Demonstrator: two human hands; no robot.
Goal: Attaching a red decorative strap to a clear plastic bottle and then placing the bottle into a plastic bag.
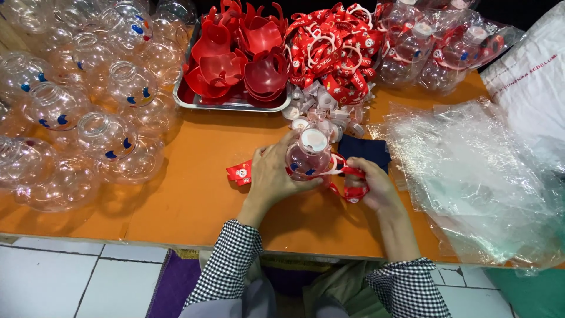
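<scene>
Left hand (273,176) grips clear bottle (308,156); right hand (371,182) pinches red strap (351,182); plastic bags (471,176) crowd right.

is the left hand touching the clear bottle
Touching. The head view shows the left hand wrapped against the side of the clear bottle, fingers on its wall with no gap, while the right hand holds the red strap.

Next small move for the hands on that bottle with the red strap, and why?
Probably pull the red strap snug with the right hand while the left hand steadies the clear bottle. The strap loops off the bottle's right side, its other end pokes out past the left hand, and it looks slack on the orange table.
</scene>
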